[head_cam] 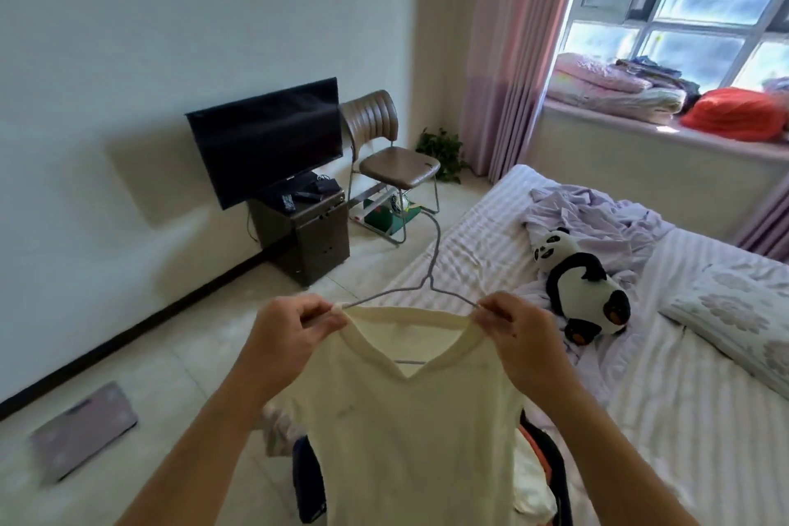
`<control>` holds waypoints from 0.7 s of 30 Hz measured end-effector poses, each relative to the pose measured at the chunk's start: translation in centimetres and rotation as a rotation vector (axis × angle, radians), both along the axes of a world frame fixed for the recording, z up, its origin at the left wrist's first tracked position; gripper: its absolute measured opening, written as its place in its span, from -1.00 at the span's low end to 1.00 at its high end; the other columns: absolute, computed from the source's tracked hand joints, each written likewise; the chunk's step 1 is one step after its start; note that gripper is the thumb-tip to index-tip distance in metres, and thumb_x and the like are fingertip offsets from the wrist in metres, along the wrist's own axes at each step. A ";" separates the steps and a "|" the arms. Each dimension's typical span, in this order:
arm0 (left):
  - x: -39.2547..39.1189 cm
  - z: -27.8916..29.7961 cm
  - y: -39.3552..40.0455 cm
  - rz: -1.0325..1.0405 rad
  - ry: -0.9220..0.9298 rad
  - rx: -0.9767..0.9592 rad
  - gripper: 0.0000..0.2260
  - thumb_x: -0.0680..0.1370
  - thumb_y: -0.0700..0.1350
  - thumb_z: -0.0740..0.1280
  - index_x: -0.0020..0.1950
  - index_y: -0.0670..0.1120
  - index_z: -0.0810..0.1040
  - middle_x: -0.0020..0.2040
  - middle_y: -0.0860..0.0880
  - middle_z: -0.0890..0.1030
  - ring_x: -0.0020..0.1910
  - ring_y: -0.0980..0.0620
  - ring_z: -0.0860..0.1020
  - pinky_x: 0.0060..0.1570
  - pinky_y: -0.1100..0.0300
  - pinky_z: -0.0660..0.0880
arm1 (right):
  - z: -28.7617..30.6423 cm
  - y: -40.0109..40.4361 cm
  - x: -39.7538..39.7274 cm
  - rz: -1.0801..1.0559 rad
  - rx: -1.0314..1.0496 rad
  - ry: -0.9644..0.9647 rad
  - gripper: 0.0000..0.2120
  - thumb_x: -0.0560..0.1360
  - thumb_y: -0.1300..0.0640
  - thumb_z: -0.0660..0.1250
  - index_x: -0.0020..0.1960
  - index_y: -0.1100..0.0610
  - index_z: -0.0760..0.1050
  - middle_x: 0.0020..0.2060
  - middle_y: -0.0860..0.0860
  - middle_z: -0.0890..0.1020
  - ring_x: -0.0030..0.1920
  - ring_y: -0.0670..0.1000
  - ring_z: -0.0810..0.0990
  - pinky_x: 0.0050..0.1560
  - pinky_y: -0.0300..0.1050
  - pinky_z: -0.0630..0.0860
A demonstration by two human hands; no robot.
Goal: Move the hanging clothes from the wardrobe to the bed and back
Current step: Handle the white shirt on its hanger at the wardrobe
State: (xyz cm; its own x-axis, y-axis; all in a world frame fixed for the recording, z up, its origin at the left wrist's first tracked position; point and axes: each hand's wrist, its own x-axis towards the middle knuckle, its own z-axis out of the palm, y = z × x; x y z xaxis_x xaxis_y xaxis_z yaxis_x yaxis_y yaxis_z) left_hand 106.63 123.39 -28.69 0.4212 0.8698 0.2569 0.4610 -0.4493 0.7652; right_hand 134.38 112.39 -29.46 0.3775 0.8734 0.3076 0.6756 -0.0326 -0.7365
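While a grey scale (83, 431) lies on the floor at far left and a dark television (267, 139) stands on its cabinet beside a brown chair (390, 149), the left hand (290, 327) pinches one shoulder of a cream V-neck shirt (410, 419) on a wire hanger (431, 265). The right hand (518, 333) pinches the other shoulder, holding the shirt up over the bed's (683, 419) near edge, where a toy panda (582, 284) lies on rumpled lilac fabric
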 end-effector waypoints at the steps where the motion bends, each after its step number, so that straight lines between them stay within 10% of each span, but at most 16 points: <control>1: -1.3 1.0 -0.7 0.006 -0.022 0.002 -0.92 0.48 -0.03 0.46 -0.18 0.15 0.64 -0.26 0.24 0.64 -0.24 0.23 0.60 -0.27 0.46 0.48 | 0.9 -0.2 -0.9 0.013 0.006 -0.010 -0.89 0.52 0.17 0.43 -0.16 0.01 0.59 -0.32 -0.14 0.63 -0.24 -0.16 0.58 -0.21 -0.31 0.46; 15: -17.3 9.5 -13.1 0.439 -0.152 0.182 -0.89 0.53 -0.11 0.45 -0.17 0.09 0.67 -0.30 0.20 0.65 -0.29 0.21 0.60 -0.32 0.48 0.41 | 9.9 -1.9 -13.9 0.443 0.122 -0.135 -0.77 0.53 0.12 0.41 -0.14 -0.24 0.57 -0.27 -0.24 0.64 -0.13 -0.27 0.57 -0.19 -0.48 0.39; 21: -21.2 10.8 -20.5 0.649 -0.122 0.195 -0.88 0.52 -0.08 0.46 -0.03 0.14 0.61 -0.29 0.08 0.66 -0.30 0.08 0.59 -0.23 0.27 0.53 | 10.6 -2.0 -18.7 0.608 0.223 -0.137 -0.88 0.54 0.17 0.39 -0.06 -0.03 0.66 -0.29 -0.23 0.62 -0.13 -0.29 0.56 -0.14 -0.52 0.40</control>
State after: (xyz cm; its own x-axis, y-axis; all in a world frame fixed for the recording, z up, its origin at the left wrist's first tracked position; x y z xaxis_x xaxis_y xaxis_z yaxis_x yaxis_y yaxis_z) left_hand 85.47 102.94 -17.89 -0.2111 0.8691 0.4473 0.5990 -0.2466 0.7618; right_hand 115.69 110.34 -18.87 -0.2180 0.8287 0.5156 0.6134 0.5272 -0.5880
